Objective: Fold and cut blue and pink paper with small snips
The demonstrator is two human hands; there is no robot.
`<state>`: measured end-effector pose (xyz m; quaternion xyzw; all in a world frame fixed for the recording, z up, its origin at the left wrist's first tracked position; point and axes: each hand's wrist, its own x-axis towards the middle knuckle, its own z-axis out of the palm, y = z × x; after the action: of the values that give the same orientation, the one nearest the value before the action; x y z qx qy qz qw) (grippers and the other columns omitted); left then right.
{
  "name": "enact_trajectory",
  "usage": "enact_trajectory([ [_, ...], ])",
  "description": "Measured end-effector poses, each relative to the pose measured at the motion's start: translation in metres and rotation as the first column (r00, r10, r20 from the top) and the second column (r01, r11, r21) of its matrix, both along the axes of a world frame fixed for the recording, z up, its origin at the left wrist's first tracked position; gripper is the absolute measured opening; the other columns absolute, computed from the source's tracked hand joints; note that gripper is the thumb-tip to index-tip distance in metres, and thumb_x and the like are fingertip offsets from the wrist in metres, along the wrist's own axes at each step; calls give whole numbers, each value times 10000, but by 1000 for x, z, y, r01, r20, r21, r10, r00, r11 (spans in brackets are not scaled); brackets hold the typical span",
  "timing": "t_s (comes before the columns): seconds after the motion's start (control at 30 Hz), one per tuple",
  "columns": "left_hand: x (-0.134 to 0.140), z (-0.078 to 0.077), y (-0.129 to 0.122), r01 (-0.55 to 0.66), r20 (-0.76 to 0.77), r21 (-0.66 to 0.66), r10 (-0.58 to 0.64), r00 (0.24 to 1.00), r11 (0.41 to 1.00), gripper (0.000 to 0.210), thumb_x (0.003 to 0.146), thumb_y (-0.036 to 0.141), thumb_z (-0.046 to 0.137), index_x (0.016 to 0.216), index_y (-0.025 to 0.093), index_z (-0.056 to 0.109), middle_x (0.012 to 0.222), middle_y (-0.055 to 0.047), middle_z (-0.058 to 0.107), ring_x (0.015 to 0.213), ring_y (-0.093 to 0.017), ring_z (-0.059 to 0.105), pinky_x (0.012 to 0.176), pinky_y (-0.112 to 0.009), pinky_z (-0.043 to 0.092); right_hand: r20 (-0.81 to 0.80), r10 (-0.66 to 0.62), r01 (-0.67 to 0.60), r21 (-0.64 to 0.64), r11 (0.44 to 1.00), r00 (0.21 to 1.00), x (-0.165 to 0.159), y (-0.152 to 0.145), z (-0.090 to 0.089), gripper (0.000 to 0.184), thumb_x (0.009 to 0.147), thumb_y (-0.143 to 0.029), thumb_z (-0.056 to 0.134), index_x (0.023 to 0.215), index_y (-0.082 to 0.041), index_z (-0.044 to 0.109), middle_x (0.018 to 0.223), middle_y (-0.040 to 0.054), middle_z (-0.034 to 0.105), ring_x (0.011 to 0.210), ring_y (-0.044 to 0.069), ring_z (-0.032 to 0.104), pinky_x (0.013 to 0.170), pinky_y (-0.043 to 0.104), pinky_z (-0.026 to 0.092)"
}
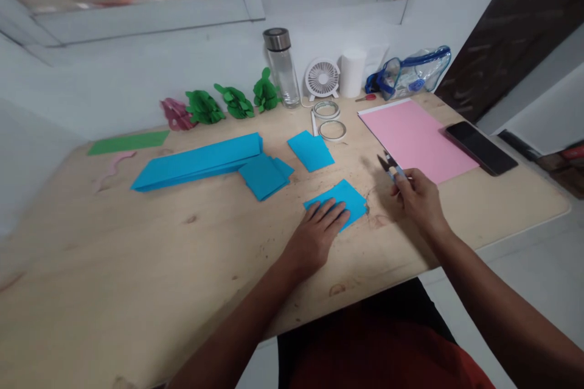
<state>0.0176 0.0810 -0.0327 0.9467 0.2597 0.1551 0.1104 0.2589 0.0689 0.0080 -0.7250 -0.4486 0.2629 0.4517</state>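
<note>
My left hand lies flat with its fingers stretched over a blue piece of paper near the front of the wooden table. To the right, my right hand is closed around a pair of scissors, whose dark blades point up and to the left. A second blue paper piece rests just beyond the first. Left of it lie a small stack of blue squares and long folded blue strips. Part of the paper under my left hand is hidden by the fingers.
A pink sheet and a black phone lie at the right. Along the wall stand green paper shapes, a glass bottle, a small white fan and a clear pouch. Tape rolls sit before the fan.
</note>
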Motion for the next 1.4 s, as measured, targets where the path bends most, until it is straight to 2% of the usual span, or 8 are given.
enact_trajectory([
  [0.17,2,11,-3,-31,72,22,29,997,999,436,893,336,479,1283,143,496,1334,-131,528,1290,-294,407,1048,-514,363,-79,133,-134,-6,991,988,-10,-22,-5,362,853,-517,513,680,-200,535,522,-31,499,455,108,419,462,251,314],
  [0.4,7,13,1,-91,157,76,79,985,993,259,907,239,455,1103,175,612,1133,-96,654,1109,-238,569,932,-442,492,-194,174,-175,9,984,965,-12,-33,-6,332,843,-512,531,770,-190,564,582,-23,543,454,97,389,440,247,277],
  [0.6,12,11,-3,-278,301,0,265,916,961,259,914,231,434,1091,159,610,1042,-84,682,1020,-197,614,881,-374,527,-235,203,-207,9,978,951,-10,-36,-9,323,845,-508,526,805,-189,565,597,-20,547,470,99,394,447,239,284],
  [1.0,22,30,-3,-89,-88,176,105,991,980,317,841,169,485,1137,104,577,1112,-160,640,1026,-282,585,859,-449,515,-223,231,-231,27,973,947,-8,-38,-12,336,853,-518,518,800,-189,568,607,-16,540,472,95,385,431,230,279],
  [1.1,24,34,-3,-127,-73,83,133,988,988,301,833,138,460,1099,127,602,1092,-139,655,1003,-259,597,844,-414,511,-239,230,-230,28,973,943,-8,-37,-12,339,851,-520,517,802,-188,571,597,-16,538,463,93,381,425,229,272],
  [1.17,24,38,-3,-228,-26,-75,227,974,971,256,834,148,454,1006,166,643,1034,-101,680,962,-233,609,832,-375,499,-253,234,-232,40,972,939,-8,-37,-12,336,847,-520,521,819,-189,576,598,-16,542,465,93,386,425,229,273],
  [1.27,24,43,-1,-380,14,-292,401,916,878,194,813,184,478,786,188,670,858,-54,700,834,-201,620,786,-326,473,-267,240,-238,43,970,933,-7,-37,-13,330,845,-516,525,850,-191,581,595,-19,541,461,93,384,424,229,269],
  [1.4,21,46,5,-466,46,-398,524,850,790,190,769,214,503,664,173,656,696,-18,670,665,-154,591,671,-268,445,-255,244,-242,40,969,936,-7,-38,-14,320,851,-504,517,841,-191,582,599,-20,543,447,85,355,418,233,237],
])
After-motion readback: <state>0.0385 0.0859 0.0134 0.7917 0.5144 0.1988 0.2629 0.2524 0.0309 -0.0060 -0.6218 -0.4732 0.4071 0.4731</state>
